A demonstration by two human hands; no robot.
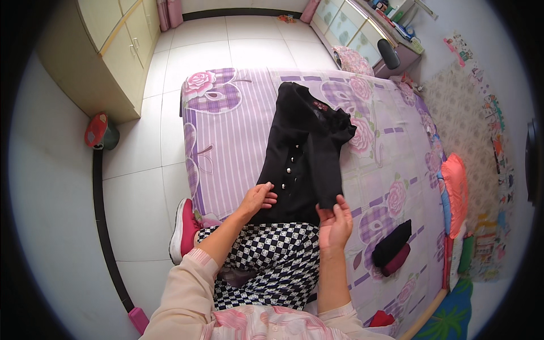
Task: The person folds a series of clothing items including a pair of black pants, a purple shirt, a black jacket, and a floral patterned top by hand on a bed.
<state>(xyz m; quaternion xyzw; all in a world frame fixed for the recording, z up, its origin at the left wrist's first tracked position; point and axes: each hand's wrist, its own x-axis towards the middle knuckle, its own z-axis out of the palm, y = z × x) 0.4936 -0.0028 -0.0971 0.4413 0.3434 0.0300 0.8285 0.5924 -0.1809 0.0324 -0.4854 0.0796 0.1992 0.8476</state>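
A black garment [293, 114] with a row of shiny buttons lies spread on the bed, its neck end pointing away from me. One of its sleeves [325, 170] is laid down over the front, to the right of the buttons. My right hand [335, 221] pinches the cuff end of that sleeve between thumb and fingers. On the garment's left edge, beside the lowest button, rests my left hand [259, 197], its fingers slightly apart. Whether the left fingers grip any cloth is not clear. The garment's lower end reaches my checkered trousers [272, 242].
The bed [225, 140] has a purple floral sheet. Rolled black [393, 242] and maroon [396, 260] cloth items lie to the right. An orange cushion [454, 193] stands by the wall. Left are a wardrobe [123, 55] and a bin [102, 131]. My red shoe [187, 231] hangs beside the bed.
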